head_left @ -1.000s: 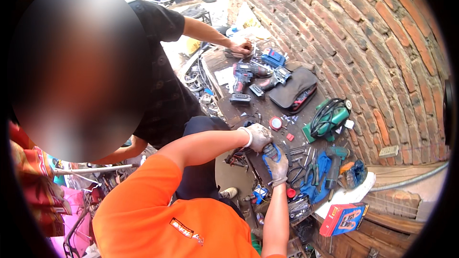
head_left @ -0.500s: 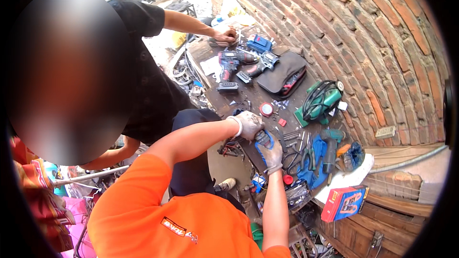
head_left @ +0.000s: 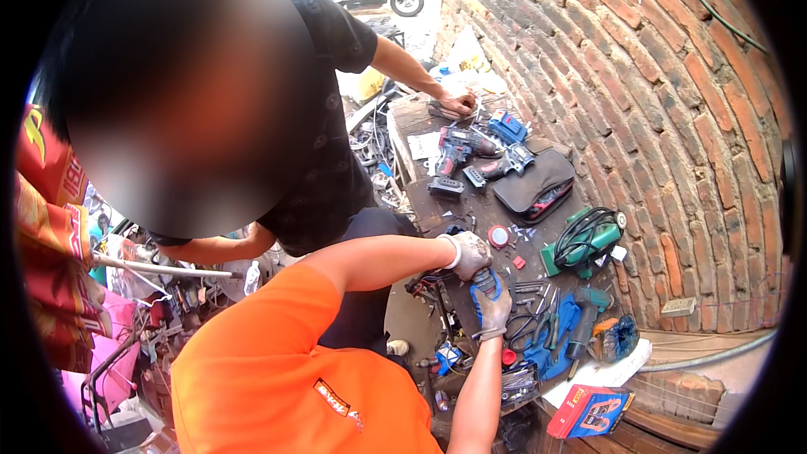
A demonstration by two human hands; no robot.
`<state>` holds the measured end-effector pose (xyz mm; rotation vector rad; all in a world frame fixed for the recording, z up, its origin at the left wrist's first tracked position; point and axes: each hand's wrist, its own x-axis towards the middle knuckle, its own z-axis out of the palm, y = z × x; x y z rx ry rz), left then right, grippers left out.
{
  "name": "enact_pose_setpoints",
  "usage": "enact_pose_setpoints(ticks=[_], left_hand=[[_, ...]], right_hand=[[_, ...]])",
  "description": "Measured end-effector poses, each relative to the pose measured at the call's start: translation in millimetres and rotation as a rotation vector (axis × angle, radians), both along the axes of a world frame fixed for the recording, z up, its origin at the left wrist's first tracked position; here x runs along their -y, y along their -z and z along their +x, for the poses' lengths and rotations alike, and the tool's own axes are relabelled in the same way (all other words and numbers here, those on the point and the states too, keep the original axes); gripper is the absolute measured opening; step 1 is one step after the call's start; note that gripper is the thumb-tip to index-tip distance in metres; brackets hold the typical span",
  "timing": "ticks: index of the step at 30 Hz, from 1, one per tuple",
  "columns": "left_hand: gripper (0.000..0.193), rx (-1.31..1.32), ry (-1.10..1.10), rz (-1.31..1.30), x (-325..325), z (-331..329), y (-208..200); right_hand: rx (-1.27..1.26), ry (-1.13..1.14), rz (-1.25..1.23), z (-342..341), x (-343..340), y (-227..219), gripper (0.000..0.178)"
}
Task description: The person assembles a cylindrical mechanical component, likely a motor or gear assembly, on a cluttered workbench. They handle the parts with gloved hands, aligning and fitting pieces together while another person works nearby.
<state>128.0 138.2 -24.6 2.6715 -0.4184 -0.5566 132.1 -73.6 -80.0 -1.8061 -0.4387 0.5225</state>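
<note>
Near the frame's centre, the gloved left hand [head_left: 472, 255] and right hand [head_left: 493, 303] met above the worktop [head_left: 483, 206], fingers curled; what they pinched, I couldn't tell. A round red-and-white case [head_left: 498, 236] lay just upper right of them, beside a small red piece [head_left: 519, 262].

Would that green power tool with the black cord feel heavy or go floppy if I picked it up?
The green power tool would probably feel heavy, since its body looks bulky. That hard-looking body should stay stiff, but the black cord wound round it in loops may flop or slip.
</note>
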Motion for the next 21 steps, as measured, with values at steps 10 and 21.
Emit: enact_pose_setpoints(ticks=[10, 21], left_hand=[[0.042, -0.008, -0.017, -0.002, -2, -3, 1], [0.044, -0.039, -0.008, -0.002, -1, 1, 0]], right_hand=[[0.029, -0.014, -0.067, -1, -2, -9, 0.063], [0.052, -0.007, -0.092, 1, -1, -4, 0.063]])
